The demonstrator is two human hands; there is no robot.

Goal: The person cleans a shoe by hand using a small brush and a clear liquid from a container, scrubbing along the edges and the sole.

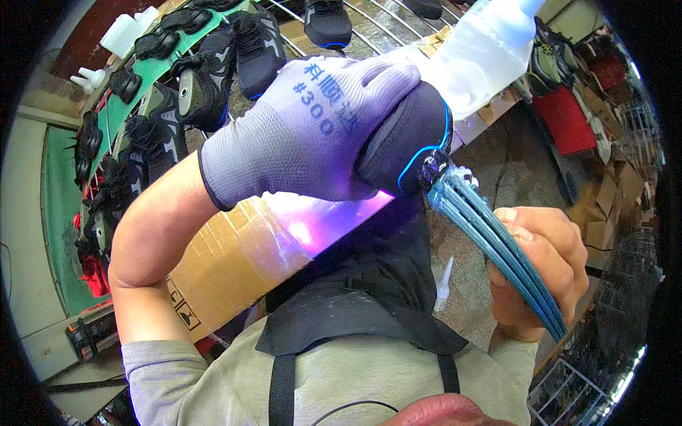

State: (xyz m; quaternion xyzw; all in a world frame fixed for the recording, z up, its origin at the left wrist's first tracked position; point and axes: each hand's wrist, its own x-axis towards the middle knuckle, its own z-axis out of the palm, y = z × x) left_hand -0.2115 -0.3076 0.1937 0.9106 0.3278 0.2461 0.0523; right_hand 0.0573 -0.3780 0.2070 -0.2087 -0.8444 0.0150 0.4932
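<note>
My left hand (312,128), in a grey-lilac knitted glove, is closed around a black shoe (412,142) with a thin bright blue line along its edge. The shoe is held up and tilted above the work surface, and the glove hides part of it. My bare right hand (543,259) grips the slim handle of a blue brush (497,245), which appears as several stripes, perhaps from motion. Pale bristles at the brush's head meet the shoe's edge beside the blue line, at a dark, glossy patch.
Black shoes (259,53) stand on a wire rack and a green board (145,67) at the left and back. A translucent bottle (472,57) is beyond the shoe. Cardboard (227,259) covers the near surface under violet light. A red box (565,121) lies at right.
</note>
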